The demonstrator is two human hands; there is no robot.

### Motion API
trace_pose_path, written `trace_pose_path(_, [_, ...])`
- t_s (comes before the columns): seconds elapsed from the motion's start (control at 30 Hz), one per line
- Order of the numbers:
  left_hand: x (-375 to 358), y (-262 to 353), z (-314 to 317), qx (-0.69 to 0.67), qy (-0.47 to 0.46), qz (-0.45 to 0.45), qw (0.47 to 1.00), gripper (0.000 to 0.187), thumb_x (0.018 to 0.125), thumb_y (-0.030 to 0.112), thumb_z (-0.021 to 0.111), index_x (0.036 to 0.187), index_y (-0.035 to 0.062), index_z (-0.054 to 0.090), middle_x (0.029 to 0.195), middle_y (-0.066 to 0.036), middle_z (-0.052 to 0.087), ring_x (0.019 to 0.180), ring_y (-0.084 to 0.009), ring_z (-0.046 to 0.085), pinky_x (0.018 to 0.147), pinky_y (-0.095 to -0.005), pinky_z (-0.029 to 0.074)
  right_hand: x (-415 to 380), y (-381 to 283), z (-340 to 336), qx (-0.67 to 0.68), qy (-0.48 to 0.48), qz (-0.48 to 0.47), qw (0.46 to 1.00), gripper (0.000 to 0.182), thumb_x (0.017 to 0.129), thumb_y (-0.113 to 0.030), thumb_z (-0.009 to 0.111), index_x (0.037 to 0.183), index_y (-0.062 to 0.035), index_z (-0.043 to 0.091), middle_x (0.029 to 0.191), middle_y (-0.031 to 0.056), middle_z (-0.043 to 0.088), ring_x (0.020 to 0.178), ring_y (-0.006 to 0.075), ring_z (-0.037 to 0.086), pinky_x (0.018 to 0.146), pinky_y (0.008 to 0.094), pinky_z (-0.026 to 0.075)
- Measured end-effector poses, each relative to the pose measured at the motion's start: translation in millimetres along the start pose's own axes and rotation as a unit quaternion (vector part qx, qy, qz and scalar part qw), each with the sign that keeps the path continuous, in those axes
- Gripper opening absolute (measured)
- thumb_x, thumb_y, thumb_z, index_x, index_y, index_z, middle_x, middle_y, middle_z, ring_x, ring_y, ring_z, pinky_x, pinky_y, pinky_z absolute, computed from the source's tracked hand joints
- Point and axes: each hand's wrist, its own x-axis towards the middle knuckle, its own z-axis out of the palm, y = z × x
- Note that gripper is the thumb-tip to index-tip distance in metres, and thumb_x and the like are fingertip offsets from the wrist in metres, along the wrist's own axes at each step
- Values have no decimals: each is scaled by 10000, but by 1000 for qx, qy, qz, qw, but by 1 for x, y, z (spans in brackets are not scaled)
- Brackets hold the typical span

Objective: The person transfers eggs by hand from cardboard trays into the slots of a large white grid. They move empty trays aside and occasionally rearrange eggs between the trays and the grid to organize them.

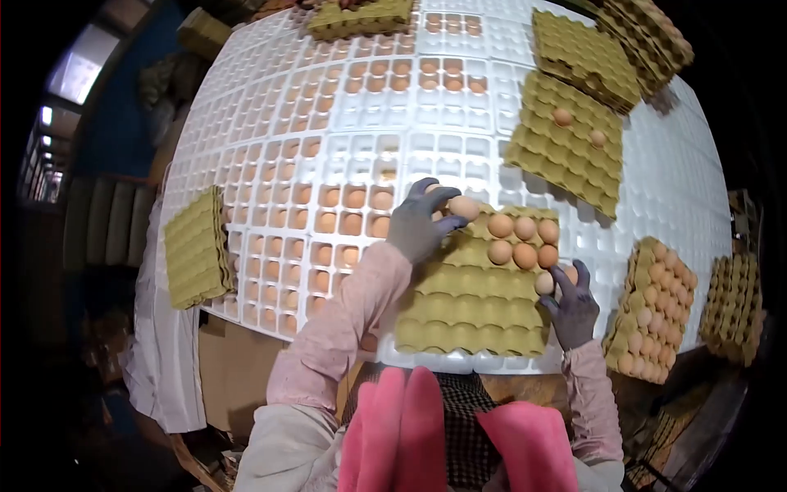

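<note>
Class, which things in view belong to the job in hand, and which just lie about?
Belong:
left hand, gripping an egg
right hand, at other eggs
olive egg tray between them
white compartment trays

Probably just lying about:
white sheet, left
brown cardboard

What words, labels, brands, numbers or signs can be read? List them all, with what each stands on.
None can be read.
No text shows on the eggs, olive trays, white trays, left hand or right hand.
The background is too dim and blurred to tell.

Six eggs (525, 256) stand between my left hand (416, 231) and right hand (575, 318) — ahead, I could reach over white trays (451, 146).
</note>
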Motion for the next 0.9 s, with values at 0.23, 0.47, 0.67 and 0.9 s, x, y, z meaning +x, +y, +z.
trace_pose_path(0.23, [11,-132,-128,181,177,-138,957,462,791,280,745,1232,187,645,1331,-136,528,1083,-306,628,936,-408,507,-4,-4,8,226,92,59,968,495,703,-81,815,1153,-51,613,1319,147,521,1060,307,633,882,392,539])
trace_pose_path(0.47, [37,-218,-161,251,76,-176,949,470,839,324,664,1304,281,607,1494,-127,433,1197,-317,592,993,-416,487,143,-201,54,190,2,-159,969,485,720,-166,821,1168,-151,636,1350,148,517,1064,346,640,899,415,528])
trace_pose_path(0.67, [54,-198,-161,-109,173,-82,975,312,884,212,673,1165,78,694,1195,-145,661,1155,-251,612,970,-329,485,219,-259,143,-20,-99,-91,991,420,812,-237,727,1217,-207,619,1311,158,528,982,340,668,858,434,541])
trace_pose_path(0.9, [66,-198,-63,209,122,105,965,544,956,270,529,1456,81,430,1459,-145,466,1342,-368,408,1149,-524,245,262,-268,165,4,-132,-104,986,356,845,-286,604,1183,-197,676,1154,116,658,1029,289,665,886,424,520])
